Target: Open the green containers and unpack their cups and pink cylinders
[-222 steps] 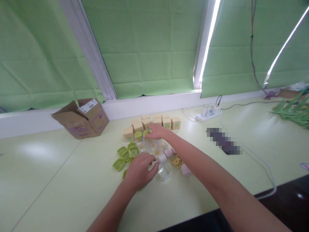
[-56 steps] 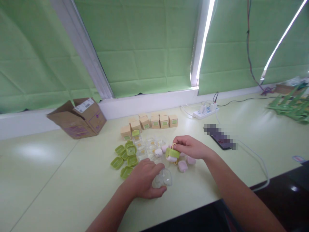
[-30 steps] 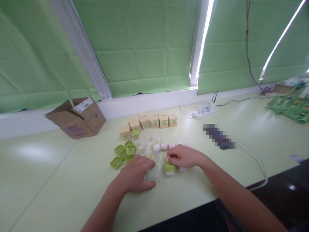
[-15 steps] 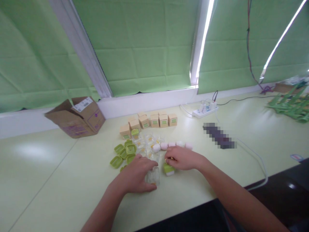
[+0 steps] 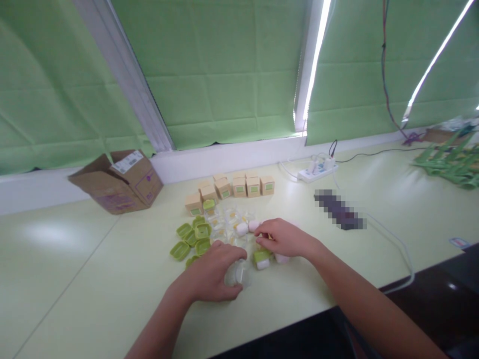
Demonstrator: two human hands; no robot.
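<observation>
My left hand (image 5: 215, 271) is wrapped around a clear, see-through container (image 5: 238, 274) low over the table, thumb on the near side and fingers on the far side. My right hand (image 5: 282, 238) hovers just behind a small green-and-white piece (image 5: 261, 259), its thumb and forefinger slightly apart with nothing visible between them. Under its palm a pale pink piece (image 5: 282, 259) shows partly; whether the hand touches it is unclear. Beyond the fingers sit a white piece (image 5: 241, 229) and a pink one (image 5: 253, 226). Several green trays (image 5: 180, 250) lie left of the hands.
Clear packets with yellow bits (image 5: 232, 215) lie behind my left hand. Several small cardboard boxes (image 5: 239, 185) stand farther back, a green-lidded container (image 5: 208, 205) before them. An open carton (image 5: 125, 182) is at left; a power strip (image 5: 318, 170) and blurred dark object (image 5: 339, 209) are at right.
My right hand has lifted slightly, and its fingers have loosened. The pink piece beneath it has come into view. The clear container has turned a little in my left hand.
</observation>
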